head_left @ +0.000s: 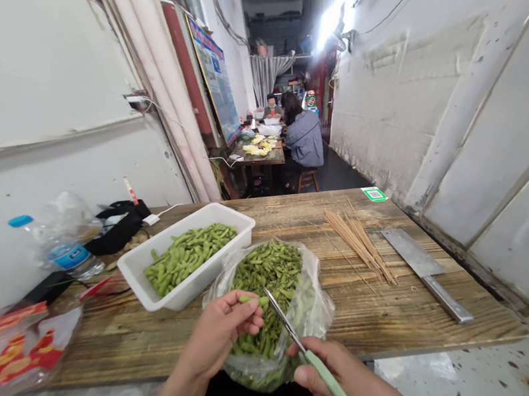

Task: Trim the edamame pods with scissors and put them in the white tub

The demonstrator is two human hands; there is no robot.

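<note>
Between the thumb and fingers of my left hand [230, 319] is a green edamame pod [261, 301]. My right hand [333, 375] grips a pair of scissors [328, 378] with pale green handles. The metal blades reach up and left, their tips close beside the pod; whether they touch it I cannot tell. Below both hands, a clear plastic bag [317, 301] stands open, full of edamame pods [278, 264]. Left of the bag, a white plastic tub [176, 301] holds more green pods [195, 250].
A cleaver [427, 272] and a bundle of wooden skewers [363, 245] lie right on the wooden table [127, 351]. At left are a plastic bottle [69, 257] and red-printed packaging [10, 351]. Two people sit at a farther table [271, 156]; a patterned shirt [306, 139] shows.
</note>
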